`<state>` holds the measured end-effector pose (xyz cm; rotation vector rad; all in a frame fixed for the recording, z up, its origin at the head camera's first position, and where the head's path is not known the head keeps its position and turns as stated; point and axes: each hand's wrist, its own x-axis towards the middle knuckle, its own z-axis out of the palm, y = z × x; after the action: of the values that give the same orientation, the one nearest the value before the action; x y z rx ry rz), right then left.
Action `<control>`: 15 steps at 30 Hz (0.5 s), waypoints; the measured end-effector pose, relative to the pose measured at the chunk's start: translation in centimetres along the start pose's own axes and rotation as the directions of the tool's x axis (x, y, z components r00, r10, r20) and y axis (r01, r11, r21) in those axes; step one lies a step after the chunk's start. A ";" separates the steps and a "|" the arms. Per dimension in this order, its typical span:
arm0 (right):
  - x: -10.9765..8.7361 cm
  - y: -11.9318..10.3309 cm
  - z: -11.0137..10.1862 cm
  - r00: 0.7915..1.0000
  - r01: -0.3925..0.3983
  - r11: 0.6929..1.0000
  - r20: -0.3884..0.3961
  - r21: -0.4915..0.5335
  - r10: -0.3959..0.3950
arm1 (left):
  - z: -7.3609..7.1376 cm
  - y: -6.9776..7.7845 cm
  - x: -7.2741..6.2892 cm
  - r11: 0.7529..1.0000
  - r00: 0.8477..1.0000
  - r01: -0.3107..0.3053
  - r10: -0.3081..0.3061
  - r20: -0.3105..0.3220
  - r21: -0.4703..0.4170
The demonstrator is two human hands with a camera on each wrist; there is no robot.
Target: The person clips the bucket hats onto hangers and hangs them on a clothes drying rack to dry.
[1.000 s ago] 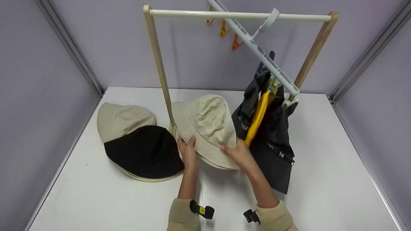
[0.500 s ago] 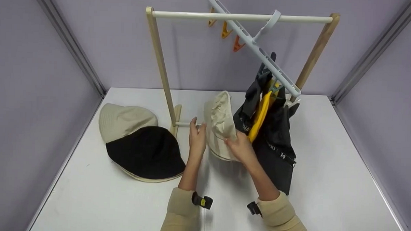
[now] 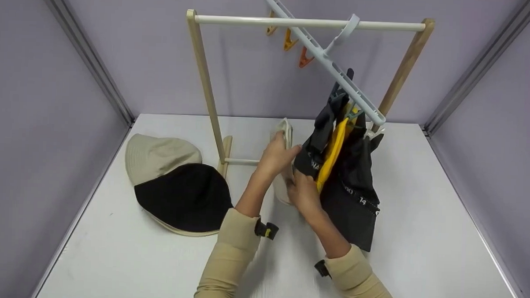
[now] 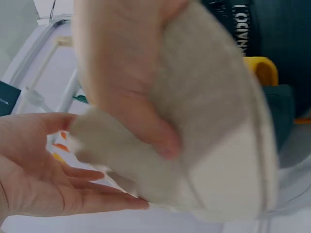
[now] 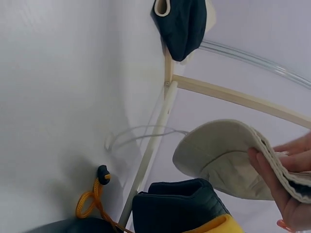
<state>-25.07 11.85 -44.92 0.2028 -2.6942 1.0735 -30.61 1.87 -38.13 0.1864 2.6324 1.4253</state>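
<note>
A beige bucket hat (image 3: pixel 281 189), folded and seen nearly edge-on in the head view, hangs between my two hands. My right hand (image 3: pixel 306 192) grips its near edge, and the thumb presses on the cloth (image 4: pixel 214 111) in the left wrist view. My left hand (image 3: pixel 275 157) is at the upper end of the hat with thumb spread; its straight fingers (image 4: pixel 112 201) touch the hat's edge in the left wrist view. In the right wrist view a dark lining shows at the hat's folded edge (image 5: pixel 272 155).
A white rack (image 3: pixel 234 20) with wooden legs carries a grey clip hanger (image 3: pixel 325 58). Several orange and yellow clips (image 3: pixel 289 39) dangle from it. Dark and yellow cloth items (image 3: pixel 351 196) hang close right. On the table's left lie a black hat (image 3: pixel 186 197) and beige hat (image 3: pixel 163 156).
The beige hat turned from facing the camera to edge-on and folded. My left hand let go of its left brim and moved up and right to its upper end; my right hand kept hold.
</note>
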 end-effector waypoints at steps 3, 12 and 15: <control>0.0 0.0 0.6 0.999 0.033 0.997 -0.026 -0.073 -0.035 | -0.3 0.5 0.7 0.998 1.000 0.013 -0.013 0.014 0.061; -0.1 -0.1 1.6 0.985 0.136 0.967 -0.079 -0.213 -0.156 | -1.0 0.1 2.6 0.991 0.997 0.068 -0.064 -0.031 0.116; 0.0 -0.1 1.8 0.983 0.142 0.965 -0.080 -0.219 -0.163 | -0.9 -0.2 2.8 0.990 0.994 0.085 -0.077 -0.073 0.115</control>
<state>-25.37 10.52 -46.13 0.3052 -2.6312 0.7254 -33.57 1.51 -37.99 0.0432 2.7471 1.2746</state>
